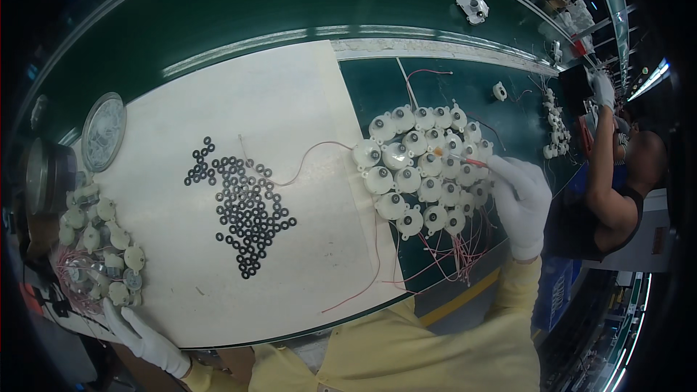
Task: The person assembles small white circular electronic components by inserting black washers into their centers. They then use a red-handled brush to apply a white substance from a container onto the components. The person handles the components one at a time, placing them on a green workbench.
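Observation:
My right hand (pixel 519 203), in a white glove, pinches a thin brush with a red handle (pixel 473 162). Its brownish tip reaches over a tight group of round white plastic housings (pixel 430 190), most with a dark centre shaft or ring. Pink and red wires (pixel 457 250) trail from these housings. At the lower left my left hand (pixel 149 341), also gloved, rests by the table edge with its fingers stretched out and nothing visible in them. Just beyond its fingertips lies a heap of similar cream housings (pixel 109 239) with tangled wires.
Many small black rings (pixel 250 207) lie spread on the white board (pixel 305 116). A round clear-lidded dish (pixel 104 132) stands at the left. A separate white part (pixel 473 7) sits on the far green surface. A co-worker (pixel 617 181) is at the right, near more housings (pixel 557 131).

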